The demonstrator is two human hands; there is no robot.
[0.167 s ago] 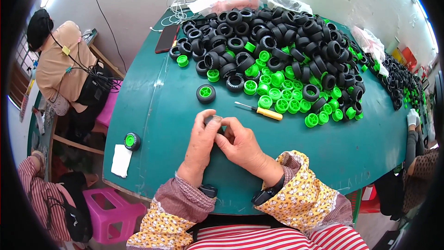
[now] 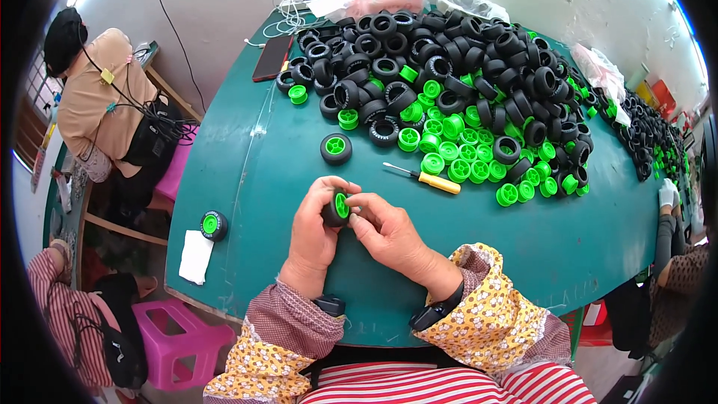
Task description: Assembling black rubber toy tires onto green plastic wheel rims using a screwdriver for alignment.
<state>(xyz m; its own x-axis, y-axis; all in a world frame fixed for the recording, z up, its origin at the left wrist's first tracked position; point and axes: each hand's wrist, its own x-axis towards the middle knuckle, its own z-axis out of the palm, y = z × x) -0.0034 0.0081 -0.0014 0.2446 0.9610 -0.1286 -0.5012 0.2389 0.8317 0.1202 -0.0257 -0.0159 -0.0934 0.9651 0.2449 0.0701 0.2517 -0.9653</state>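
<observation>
A small toy wheel [image 2: 330,216], a black tire with a green rim in it, is held up over the table. My left hand [image 2: 308,230] wraps round the tire from the left. The fingers of my right hand [image 2: 398,233] are closed against the wheel's green face from the right, and their tips partly cover it. Just beyond my hands lies another fitted wheel [image 2: 336,149]. A screwdriver [image 2: 424,178] with a yellow handle rests to the right of it.
A big heap of black tires [image 2: 449,49] covers the far side of the green table [image 2: 258,179], with loose green rims [image 2: 479,153] along its near edge. A phone [image 2: 272,57], a fitted wheel [image 2: 214,226] and white paper [image 2: 196,257] lie leftward. Other people sit on both sides.
The wheel has turned in my hands, so its green rim now faces right and shows between my fingers. My left hand has shifted slightly left.
</observation>
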